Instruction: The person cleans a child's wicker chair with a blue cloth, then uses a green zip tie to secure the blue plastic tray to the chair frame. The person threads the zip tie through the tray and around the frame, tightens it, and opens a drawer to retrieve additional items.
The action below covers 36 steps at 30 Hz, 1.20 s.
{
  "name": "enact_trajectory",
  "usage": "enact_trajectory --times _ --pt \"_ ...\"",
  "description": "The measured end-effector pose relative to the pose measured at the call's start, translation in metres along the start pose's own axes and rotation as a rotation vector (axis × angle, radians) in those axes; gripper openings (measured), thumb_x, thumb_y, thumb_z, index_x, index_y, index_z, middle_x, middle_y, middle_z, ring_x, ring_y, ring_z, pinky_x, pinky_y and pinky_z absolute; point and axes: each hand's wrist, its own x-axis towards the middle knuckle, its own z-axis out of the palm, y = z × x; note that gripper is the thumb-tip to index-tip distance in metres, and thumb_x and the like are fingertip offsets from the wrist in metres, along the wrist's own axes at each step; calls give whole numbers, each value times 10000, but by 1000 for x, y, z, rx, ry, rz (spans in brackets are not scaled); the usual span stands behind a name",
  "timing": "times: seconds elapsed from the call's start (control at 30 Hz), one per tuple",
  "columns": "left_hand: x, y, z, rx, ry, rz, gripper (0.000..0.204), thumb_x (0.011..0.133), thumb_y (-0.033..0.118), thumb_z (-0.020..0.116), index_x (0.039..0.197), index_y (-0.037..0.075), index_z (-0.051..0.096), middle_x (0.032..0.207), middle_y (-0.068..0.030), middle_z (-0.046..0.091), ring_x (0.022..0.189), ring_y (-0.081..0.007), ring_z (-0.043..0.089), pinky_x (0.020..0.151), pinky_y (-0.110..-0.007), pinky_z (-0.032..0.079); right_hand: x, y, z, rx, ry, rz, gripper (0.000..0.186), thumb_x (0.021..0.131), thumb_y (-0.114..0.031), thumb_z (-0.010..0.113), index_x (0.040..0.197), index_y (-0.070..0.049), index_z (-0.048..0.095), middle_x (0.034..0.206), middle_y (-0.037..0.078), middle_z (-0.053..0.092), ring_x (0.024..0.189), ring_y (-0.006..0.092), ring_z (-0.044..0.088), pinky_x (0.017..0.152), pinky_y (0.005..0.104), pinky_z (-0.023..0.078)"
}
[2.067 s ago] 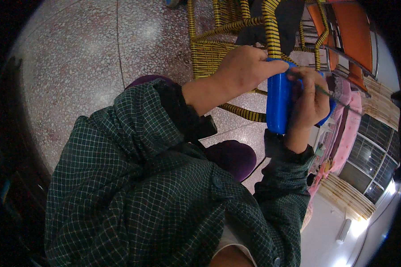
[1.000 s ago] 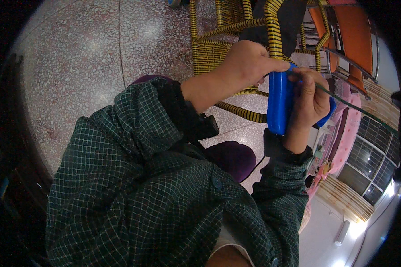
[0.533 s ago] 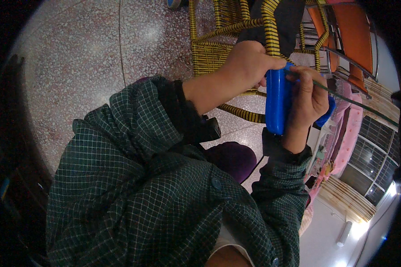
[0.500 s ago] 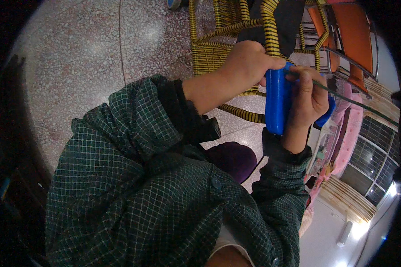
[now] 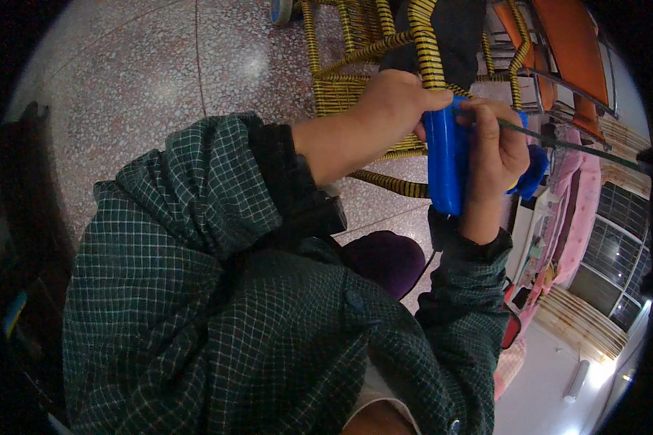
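A smooth, rounded blue plastic piece (image 5: 444,163) stands between my two hands, against a yellow-and-black woven chair (image 5: 429,54). My left hand (image 5: 393,104) grips its far end, thumb along the top and fingers mostly hidden behind. At its right side, my right hand (image 5: 499,148) is closed with curled fingers around a thin dark green strip (image 5: 566,143). This strip runs from the blue piece's far end out to the right. Past the right hand, more blue material (image 5: 535,172) shows; whether it joins the blue piece I cannot tell.
Speckled stone floor (image 5: 138,80) spreads at the left. A purple rounded thing (image 5: 384,262) lies below the hands. Orange chairs (image 5: 569,47) with metal frames stand at the far right, near pink cloth (image 5: 584,174). A wheel (image 5: 281,10) shows at the top edge.
Both hands and the blue piece have shifted slightly left in view. The right hand has turned a little, and more blue material shows beside it. Both grips look the same.
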Motion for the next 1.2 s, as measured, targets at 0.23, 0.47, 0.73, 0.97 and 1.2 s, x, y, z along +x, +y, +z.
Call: enact_trajectory --times 0.23,0.47,0.73,0.97,1.2 --pt "-9 1 1 -36 -38 -21 358 799 352 583 816 -6 590 736 -83 615 641 -165 600 614 -274 482 0 1 -2 5 -7 18 78 849 -51 538 835 20 568 785 84 605 668 108 547 633 221 443" --pt "-18 -20 -4 -66 -107 -14 222 859 176 493 912 -11 600 789 -73 626 689 -144 596 671 -275 487 0 2 -1 30 -18 7 64 852 -38 527 847 19 557 803 89 604 682 116 544 650 228 441" --pt "-17 -28 -4 140 -74 161 177 828 72 497 933 -34 592 788 -53 620 732 -137 585 699 -273 479 2 1 1 59 -12 18 61 853 -39 527 853 17 550 821 94 606 687 120 544 659 228 440" --pt "-23 -26 -5 419 -79 137 172 823 116 514 895 -14 599 754 -92 615 700 -147 578 659 -282 470 2 2 2 40 -6 4 66 852 -40 527 846 21 551 822 101 606 691 126 548 658 232 442" --pt "-20 -34 -5 354 -55 253 181 778 132 518 842 -13 607 769 -219 586 695 -357 579 638 -403 463 2 1 3 59 0 16 74 851 -49 533 843 21 555 812 99 608 688 127 549 655 235 444"
